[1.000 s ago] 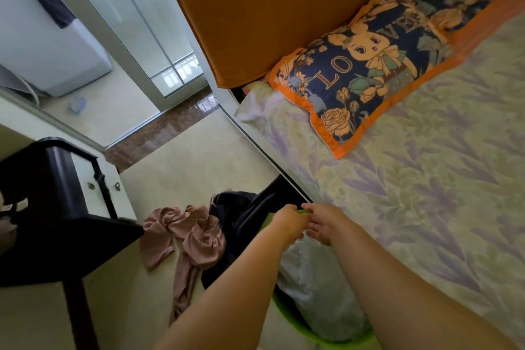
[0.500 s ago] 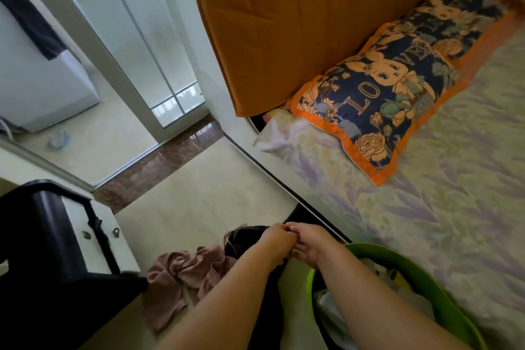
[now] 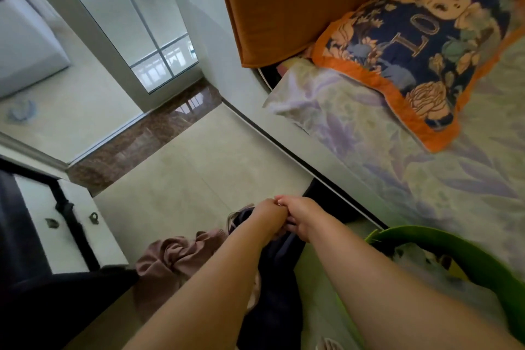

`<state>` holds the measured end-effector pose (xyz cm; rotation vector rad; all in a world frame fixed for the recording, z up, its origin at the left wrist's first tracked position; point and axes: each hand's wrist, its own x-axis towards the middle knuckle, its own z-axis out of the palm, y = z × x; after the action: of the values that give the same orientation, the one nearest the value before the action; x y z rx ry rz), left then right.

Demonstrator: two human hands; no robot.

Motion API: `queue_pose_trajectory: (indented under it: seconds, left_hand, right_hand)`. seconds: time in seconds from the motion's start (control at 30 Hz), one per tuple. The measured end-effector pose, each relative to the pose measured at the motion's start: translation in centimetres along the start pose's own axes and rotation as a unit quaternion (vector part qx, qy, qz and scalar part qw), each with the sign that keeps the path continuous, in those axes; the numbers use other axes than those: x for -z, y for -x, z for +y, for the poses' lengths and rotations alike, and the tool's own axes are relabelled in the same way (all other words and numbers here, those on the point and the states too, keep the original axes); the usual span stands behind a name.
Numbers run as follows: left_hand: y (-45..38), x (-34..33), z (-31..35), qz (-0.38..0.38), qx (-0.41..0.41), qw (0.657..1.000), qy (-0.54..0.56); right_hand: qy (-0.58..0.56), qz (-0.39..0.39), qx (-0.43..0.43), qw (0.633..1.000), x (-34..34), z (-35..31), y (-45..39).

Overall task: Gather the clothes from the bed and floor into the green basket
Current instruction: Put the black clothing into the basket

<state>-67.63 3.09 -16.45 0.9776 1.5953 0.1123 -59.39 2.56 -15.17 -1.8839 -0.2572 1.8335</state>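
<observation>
Reaching both hands down to the dark navy cloth garment [image 3: 272,287] on the floor, at nine o'clock of the green plastic basket [image 3: 483,258].

Your left hand [image 3: 268,212] and right hand [image 3: 302,216] meet curled at its top edge; whether they pinch it, you cannot tell. It looks soft, light and limp; bunch it there. It runs six to twelve; the crumpled dusty-pink garment [image 3: 173,258] lies beside.
</observation>
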Motion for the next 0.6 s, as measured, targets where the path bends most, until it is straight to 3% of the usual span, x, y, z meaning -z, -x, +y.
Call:
queue_pose_trajectory:
  seconds: [0.37,0.6]
  left_hand:
    - [-15.5,-4.4,-14.4,-0.053,0.046,0.997,-0.032]
    - [-22.4,-9.0,-22.9,-0.050,0.089,0.994,0.042]
  right_hand:
    - [0.069,-0.011,-0.003,0.998,-0.6,12.5,-19.2]
    - [0.122,0.174,0.000,0.977,1.4,21.2,-31.7]
